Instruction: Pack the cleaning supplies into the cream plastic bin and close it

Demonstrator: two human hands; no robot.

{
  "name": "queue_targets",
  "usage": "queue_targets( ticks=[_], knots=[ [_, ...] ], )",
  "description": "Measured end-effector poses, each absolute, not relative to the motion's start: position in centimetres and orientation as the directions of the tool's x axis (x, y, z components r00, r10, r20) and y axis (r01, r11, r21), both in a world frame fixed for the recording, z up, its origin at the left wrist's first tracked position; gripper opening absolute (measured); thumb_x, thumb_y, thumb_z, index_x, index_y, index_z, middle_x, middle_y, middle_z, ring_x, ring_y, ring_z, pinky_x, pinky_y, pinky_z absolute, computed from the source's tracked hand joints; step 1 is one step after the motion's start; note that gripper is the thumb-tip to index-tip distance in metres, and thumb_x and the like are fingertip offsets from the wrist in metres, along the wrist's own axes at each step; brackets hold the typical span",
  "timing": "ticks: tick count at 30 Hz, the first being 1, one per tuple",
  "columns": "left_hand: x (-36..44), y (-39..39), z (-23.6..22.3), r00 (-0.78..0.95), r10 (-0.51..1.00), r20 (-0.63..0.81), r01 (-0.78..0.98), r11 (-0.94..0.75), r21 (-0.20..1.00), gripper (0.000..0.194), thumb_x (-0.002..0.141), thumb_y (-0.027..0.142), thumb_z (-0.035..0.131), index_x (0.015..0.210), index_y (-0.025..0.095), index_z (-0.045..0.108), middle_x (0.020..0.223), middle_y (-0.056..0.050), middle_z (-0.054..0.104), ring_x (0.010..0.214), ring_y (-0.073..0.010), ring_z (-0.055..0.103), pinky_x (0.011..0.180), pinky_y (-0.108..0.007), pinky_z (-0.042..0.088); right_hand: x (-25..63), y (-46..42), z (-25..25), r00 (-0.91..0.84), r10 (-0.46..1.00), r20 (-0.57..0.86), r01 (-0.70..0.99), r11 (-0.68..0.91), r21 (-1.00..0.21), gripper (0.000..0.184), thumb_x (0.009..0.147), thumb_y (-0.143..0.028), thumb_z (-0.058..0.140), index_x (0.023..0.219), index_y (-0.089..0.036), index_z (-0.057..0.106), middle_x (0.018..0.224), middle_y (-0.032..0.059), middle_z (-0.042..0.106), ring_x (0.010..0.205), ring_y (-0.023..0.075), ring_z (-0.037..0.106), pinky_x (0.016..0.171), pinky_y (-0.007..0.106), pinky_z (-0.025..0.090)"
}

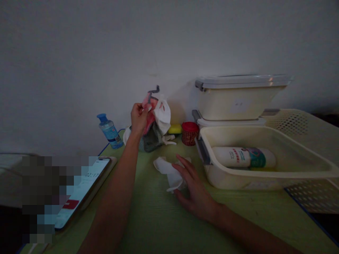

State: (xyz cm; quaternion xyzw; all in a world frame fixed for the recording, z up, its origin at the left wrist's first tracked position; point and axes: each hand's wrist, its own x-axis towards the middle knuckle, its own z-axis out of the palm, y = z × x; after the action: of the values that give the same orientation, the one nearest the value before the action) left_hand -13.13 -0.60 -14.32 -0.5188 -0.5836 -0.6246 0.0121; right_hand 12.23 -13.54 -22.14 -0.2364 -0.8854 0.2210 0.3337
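Observation:
My left hand (138,118) is raised at the back of the green table (159,218), fingers pinched on a bunch of cloths (156,112), pink and white with a dark cord on top. The bunch hangs over a grey mesh bag (151,140) resting on the table. My right hand (194,190) lies flat, fingers stretched out, on a crumpled white cloth (169,173) in the middle of the table.
A blue bottle (109,131) stands at the back left. A yellow sponge (174,128) and a red cup (190,133) sit behind the bag. Right: a cream tub (304,174) holding a white bottle (243,157), stacked lidded boxes (238,97), a perforated basket (299,121). A phone (82,190) lies left.

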Motion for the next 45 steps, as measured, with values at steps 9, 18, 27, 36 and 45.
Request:
queue_targets(
  ticks=[9,18,27,36,45],
  knots=[
    [-12.2,-2.0,-17.1,-0.427,0.716,0.552,0.778,-0.020,0.628,0.056,0.061,0.007,0.053,0.116,0.008,0.041,0.131,-0.023,0.038,0.127,-0.0328,0.032,0.101,-0.046,0.030,12.0,-13.4,-22.2,-0.662,0.592,0.460,0.304,0.773,-0.557,0.059,0.072,-0.012,0.049,0.128,-0.019,0.034,0.142,0.0133,0.024,0.132,0.0234,0.022,0.104,0.046,0.028],
    [-8.1,-2.5,-17.7,-0.026,0.970,0.241,0.915,-0.074,0.396,0.017,0.068,0.031,0.063,0.069,0.016,0.054,0.079,-0.010,0.061,0.084,-0.0269,0.060,0.077,-0.038,0.045,12.9,-13.8,-21.3,-0.706,0.316,0.634,0.113,0.934,-0.340,0.063,0.074,-0.021,0.048,0.131,-0.019,0.022,0.134,0.0148,0.036,0.128,0.0251,0.029,0.105,0.051,0.021],
    [-9.3,-0.7,-18.8,-0.168,0.930,0.326,0.696,-0.123,0.707,0.015,0.076,0.011,0.045,0.062,0.017,0.043,0.064,0.000,0.053,0.070,-0.0157,0.058,0.073,-0.034,0.048,13.0,-14.0,-21.0,-0.767,0.243,0.594,0.062,0.949,-0.308,0.051,0.076,-0.020,0.048,0.124,-0.018,0.031,0.125,0.0141,0.046,0.122,0.0211,0.038,0.106,0.047,0.020],
    [-9.5,-1.8,-15.3,-0.321,0.831,0.453,0.069,-0.457,0.887,0.010,0.085,0.015,0.036,0.082,0.022,0.043,0.093,-0.002,0.061,0.105,-0.0132,0.058,0.086,-0.032,0.047,13.0,-13.8,-21.3,-0.764,0.243,0.598,0.060,0.949,-0.309,0.048,0.077,-0.019,0.048,0.122,-0.017,0.031,0.123,0.0146,0.047,0.122,0.0203,0.038,0.105,0.047,0.023],
    [-10.0,-4.8,-11.5,-0.405,0.669,0.623,0.171,-0.614,0.771,0.037,0.093,0.026,0.017,0.098,0.023,0.054,0.113,-0.004,0.057,0.122,-0.0180,0.043,0.094,-0.045,0.042,12.9,-13.8,-21.2,-0.760,0.281,0.586,0.102,0.942,-0.319,0.047,0.079,-0.018,0.048,0.123,-0.017,0.031,0.123,0.0140,0.047,0.120,0.0211,0.039,0.105,0.048,0.024]
  ],
)
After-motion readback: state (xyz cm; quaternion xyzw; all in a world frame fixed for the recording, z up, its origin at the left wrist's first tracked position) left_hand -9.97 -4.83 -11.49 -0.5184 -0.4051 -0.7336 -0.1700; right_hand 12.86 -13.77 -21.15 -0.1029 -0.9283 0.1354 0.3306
